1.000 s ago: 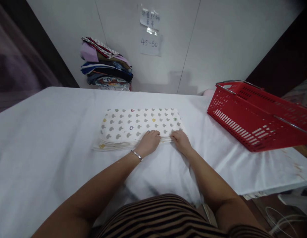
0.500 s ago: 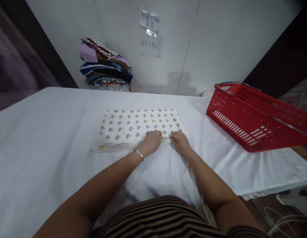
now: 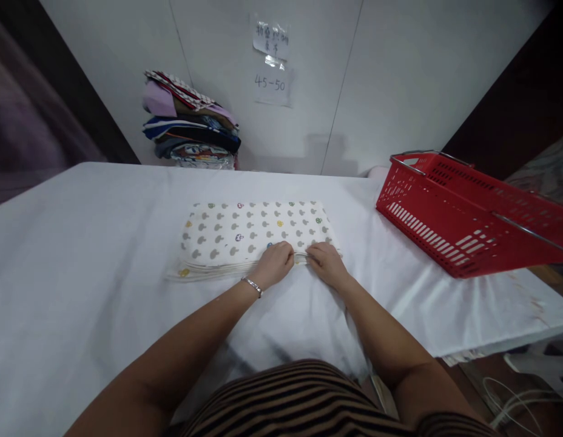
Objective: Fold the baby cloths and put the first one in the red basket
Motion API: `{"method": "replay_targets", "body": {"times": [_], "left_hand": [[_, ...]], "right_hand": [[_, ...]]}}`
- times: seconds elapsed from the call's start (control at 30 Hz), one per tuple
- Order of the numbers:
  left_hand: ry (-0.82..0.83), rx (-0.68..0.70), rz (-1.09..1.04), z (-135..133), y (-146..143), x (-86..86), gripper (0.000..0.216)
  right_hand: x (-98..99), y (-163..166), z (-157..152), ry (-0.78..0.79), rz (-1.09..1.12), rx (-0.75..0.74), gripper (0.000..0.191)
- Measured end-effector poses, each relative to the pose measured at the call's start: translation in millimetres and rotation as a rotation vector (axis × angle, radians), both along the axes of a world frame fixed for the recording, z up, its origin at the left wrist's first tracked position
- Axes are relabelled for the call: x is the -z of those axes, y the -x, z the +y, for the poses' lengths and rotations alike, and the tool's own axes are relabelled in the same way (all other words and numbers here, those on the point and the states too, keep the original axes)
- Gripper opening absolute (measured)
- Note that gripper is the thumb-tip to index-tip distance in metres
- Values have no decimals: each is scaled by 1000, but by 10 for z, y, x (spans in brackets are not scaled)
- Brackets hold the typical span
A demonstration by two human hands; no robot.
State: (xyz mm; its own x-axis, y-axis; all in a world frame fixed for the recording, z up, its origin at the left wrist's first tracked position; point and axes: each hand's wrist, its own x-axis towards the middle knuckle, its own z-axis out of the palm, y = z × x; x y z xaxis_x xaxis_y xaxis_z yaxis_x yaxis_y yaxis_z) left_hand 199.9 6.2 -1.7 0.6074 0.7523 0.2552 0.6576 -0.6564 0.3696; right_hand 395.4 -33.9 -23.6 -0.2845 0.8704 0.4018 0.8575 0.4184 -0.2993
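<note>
A white cloth (image 3: 245, 233) printed with small grey and a few coloured mushrooms lies folded in several layers on the white-covered table (image 3: 104, 255). My left hand (image 3: 276, 260), with a bracelet at the wrist, is closed on the cloth's near edge, right of its middle. Close beside it, my right hand (image 3: 324, 261) pinches the same edge nearer the right corner. A short stretch of layered edge shows between the two hands. The fingertips are partly hidden by the knuckles.
A red plastic basket (image 3: 436, 218) with metal handles stands at the right of the table. Behind the far edge rises a stack of folded fabrics (image 3: 190, 124) against a white wall. Paper notes (image 3: 270, 85) are taped there. White cables (image 3: 513, 403) hang at the lower right.
My right hand has shifted slightly left along the cloth's near edge, closer to my left hand. My left hand keeps its grip. The whole view has moved a little.
</note>
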Motion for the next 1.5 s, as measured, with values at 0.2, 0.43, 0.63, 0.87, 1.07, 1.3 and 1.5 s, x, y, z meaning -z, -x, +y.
{"method": "replay_targets", "body": {"times": [0.2, 0.43, 0.63, 0.87, 1.07, 1.3, 1.5], "left_hand": [[12, -52, 32, -1, -4, -24, 12], [-97, 62, 165, -58, 9, -26, 19], [-137, 69, 172, -55, 36, -3, 15], [-182, 90, 224, -45, 48, 6, 19], [-220, 96, 249, -39, 52, 34, 24], [-210, 120, 205, -99, 43, 45, 20], [-203, 121, 192, -112, 5, 69, 19]], "right_hand": [[12, -6, 14, -43, -58, 84, 21], [-35, -51, -76, -74, -129, 79, 21], [-19, -63, -73, -38, -160, 73, 22], [-21, -62, -74, 2, -147, 77, 22], [-55, -59, -86, 24, -104, 77, 17], [-75, -112, -85, 27, -74, -2, 15], [-105, -172, -74, 23, -43, -10, 15]]}}
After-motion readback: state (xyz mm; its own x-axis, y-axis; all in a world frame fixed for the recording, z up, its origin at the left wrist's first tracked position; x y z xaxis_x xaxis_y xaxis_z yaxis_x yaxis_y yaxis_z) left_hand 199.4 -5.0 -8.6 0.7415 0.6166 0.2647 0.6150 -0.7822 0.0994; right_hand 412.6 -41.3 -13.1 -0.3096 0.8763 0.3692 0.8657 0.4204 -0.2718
